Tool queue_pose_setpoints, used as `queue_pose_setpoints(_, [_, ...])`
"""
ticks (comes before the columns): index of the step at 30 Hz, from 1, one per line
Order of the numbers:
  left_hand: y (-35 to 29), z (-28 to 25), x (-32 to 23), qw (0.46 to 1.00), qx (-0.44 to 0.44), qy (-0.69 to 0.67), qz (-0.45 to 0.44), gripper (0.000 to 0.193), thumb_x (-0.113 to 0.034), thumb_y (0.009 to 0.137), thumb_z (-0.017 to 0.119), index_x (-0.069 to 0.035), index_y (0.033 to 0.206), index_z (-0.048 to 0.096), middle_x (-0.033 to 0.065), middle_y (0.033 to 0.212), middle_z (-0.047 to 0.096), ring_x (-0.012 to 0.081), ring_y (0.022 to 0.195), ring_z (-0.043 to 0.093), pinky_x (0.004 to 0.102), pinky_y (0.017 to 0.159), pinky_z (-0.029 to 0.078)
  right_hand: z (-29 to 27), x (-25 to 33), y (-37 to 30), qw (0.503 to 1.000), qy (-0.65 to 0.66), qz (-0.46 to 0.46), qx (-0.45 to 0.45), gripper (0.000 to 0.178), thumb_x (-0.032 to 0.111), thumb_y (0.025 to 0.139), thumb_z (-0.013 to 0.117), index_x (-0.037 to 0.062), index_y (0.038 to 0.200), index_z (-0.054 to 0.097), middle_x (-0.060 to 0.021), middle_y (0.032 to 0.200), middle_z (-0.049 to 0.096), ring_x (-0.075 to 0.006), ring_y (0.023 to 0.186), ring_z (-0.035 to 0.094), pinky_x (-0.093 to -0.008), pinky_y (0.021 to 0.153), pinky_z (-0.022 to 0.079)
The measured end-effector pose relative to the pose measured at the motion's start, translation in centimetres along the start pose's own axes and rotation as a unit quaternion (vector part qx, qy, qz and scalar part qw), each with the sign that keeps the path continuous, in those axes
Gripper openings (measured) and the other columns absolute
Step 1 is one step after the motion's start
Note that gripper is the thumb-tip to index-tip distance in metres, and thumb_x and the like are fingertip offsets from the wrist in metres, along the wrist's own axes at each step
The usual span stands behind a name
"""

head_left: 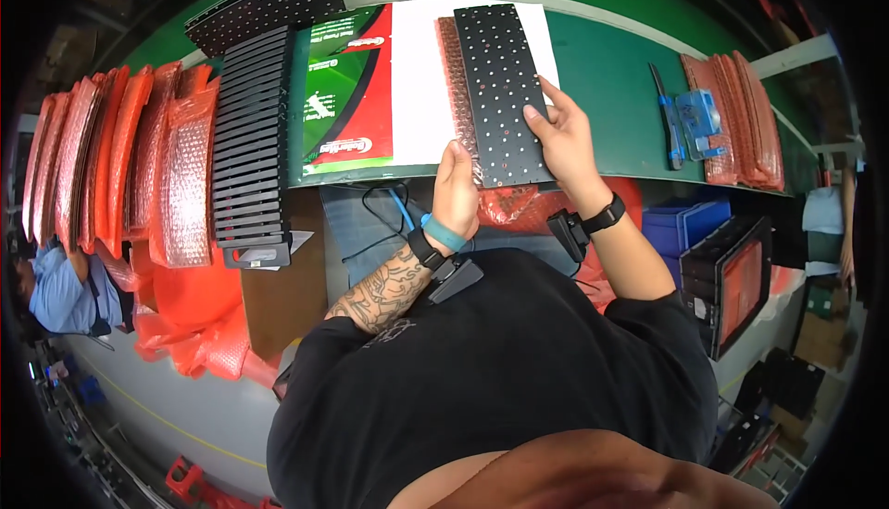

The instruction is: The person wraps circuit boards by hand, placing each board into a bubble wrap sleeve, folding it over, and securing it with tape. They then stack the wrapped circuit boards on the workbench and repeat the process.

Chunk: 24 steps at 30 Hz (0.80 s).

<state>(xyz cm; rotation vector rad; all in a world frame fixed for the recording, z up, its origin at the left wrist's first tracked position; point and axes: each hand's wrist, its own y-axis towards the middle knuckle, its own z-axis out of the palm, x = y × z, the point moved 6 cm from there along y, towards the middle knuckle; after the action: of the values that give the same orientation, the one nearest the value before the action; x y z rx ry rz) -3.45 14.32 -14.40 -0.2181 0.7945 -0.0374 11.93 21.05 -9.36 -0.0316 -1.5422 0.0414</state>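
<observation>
A long black board dotted with small white squares (pixel 503 92) lies tilted in front of me, over a pink bubble-wrap bag (pixel 454 83) that shows along its left side. My right hand (pixel 567 143) grips the board by its right edge, thumb on top. At the lower left corner, my left hand (pixel 454 189) is closed around the edge of the bag; its fingers are partly hidden underneath. Beneath both is a white sheet (pixel 417 55). To its left is a green and red printed sheet (pixel 347 83).
Left stand a black slotted rack (pixel 252 148), more dotted boards (pixel 269 7) and several filled pink bubble-wrap bags (pixel 190 185). Right on the green table (pixel 602 92) are a blue-handled tool (pixel 667 118), a blue clear-sided item (pixel 696 125) and more pink bags (pixel 741 120). Blue and black bins (pixel 685 222) sit below.
</observation>
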Motion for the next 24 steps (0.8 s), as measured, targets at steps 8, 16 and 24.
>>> queue_pose_setpoints(8, [-0.4, 0.7, 0.2, 0.997, 0.008, -0.073, -0.023, 0.041, -0.030, 0.112, 0.032, 0.000, 0.133, 0.049, 0.0104, 0.128, 0.059, 0.0167, 0.117, 0.056, 0.0331, 0.103, 0.045, 0.5, -0.5, 0.1, 0.979, -0.198, -0.038, -0.011, 0.053, 0.005, 0.091, 0.070, -0.0020, 0.141, 0.053, -0.0013, 0.091, 0.057, -0.0063, 0.078, 0.053, -0.0216, 0.069, 0.045])
queue_pose_setpoints(16, [0.1, 0.7, 0.3, 0.997, 0.008, -0.081, -0.020, 0.044, -0.034, 0.112, 0.030, 0.000, 0.134, 0.048, 0.0096, 0.129, 0.059, 0.0169, 0.115, 0.058, 0.0333, 0.103, 0.046, 0.6, -0.6, 0.3, 0.956, -0.270, -0.099, -0.057, 0.049, 0.010, 0.084, 0.077, 0.0048, 0.131, 0.066, 0.0010, 0.088, 0.046, -0.0080, 0.074, 0.043, -0.0220, 0.070, 0.041])
queue_pose_setpoints(24, [-0.1, 0.2, -0.4, 0.997, 0.077, 0.028, 0.006, 0.034, -0.009, 0.102, 0.056, 0.000, 0.133, 0.044, 0.0096, 0.128, 0.058, 0.0152, 0.116, 0.056, 0.0335, 0.104, 0.045, -0.2, 0.9, 3.9, 0.925, -0.369, -0.090, 0.024, 0.041, 0.020, 0.086, 0.077, 0.0025, 0.122, 0.070, -0.0042, 0.095, 0.055, -0.0132, 0.080, 0.053, -0.0264, 0.074, 0.046])
